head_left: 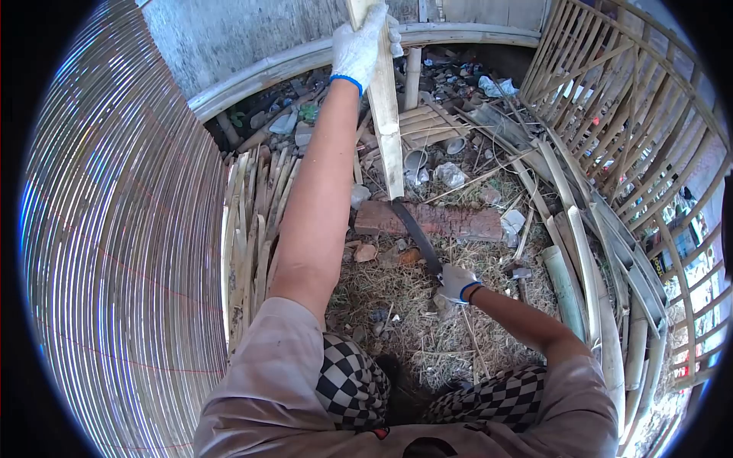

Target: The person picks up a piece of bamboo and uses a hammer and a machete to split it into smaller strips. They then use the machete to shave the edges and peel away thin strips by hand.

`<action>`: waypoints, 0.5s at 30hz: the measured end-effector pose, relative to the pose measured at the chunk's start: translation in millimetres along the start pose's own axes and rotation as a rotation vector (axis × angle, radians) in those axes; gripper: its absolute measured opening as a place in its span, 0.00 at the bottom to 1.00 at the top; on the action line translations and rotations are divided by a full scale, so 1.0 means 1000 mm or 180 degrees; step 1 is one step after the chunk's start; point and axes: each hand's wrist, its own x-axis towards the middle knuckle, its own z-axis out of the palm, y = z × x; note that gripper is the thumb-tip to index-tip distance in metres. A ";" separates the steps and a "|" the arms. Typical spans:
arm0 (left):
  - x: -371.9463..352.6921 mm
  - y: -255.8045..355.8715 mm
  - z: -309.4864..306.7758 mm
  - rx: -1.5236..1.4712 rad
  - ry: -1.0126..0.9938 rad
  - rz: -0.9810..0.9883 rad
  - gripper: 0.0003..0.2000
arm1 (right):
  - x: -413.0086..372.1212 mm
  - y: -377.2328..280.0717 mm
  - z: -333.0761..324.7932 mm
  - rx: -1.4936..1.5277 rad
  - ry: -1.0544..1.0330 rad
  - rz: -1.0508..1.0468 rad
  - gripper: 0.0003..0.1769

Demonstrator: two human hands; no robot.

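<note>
High in the view, my left hand [357, 52], in a white work glove with a blue cuff, is closed around a split bamboo piece [386, 126]. The bamboo stands steeply, its lower end at the far edge of a reddish-brown wooden block [467, 220] on the ground. My right hand [458, 283], gloved too, is closed on the handle of a dark-bladed machete [417, 233]. The blade slants up and left across the block, its tip right at the bamboo's lower end. The glove hides most of the handle.
Split bamboo strips [248, 221] lie to the left beside a slatted bamboo screen [130, 252]. Bamboo poles [563, 294] and a bamboo fence [649, 114] line the right side. Rubbish and a small slatted panel [429, 124] lie beyond the block, before a grey wall [237, 38]. Dry straw [435, 336] covers the ground.
</note>
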 end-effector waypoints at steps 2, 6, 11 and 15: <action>-0.002 -0.010 0.006 -0.0193 -0.0240 0.0125 0.22 | -0.005 0.003 0.000 0.0126 0.0138 0.0163 0.26; 0.000 -0.024 0.013 0.0993 0.0017 0.0497 0.25 | -0.013 0.004 -0.038 0.1273 0.0172 0.0620 0.22; 0.007 -0.017 0.014 0.0826 0.0132 0.0602 0.22 | -0.055 -0.014 -0.068 0.4257 -0.0012 0.0606 0.13; -0.007 -0.001 0.018 -0.0187 -0.0130 0.0094 0.16 | -0.093 -0.039 -0.129 0.5170 0.0498 0.0501 0.09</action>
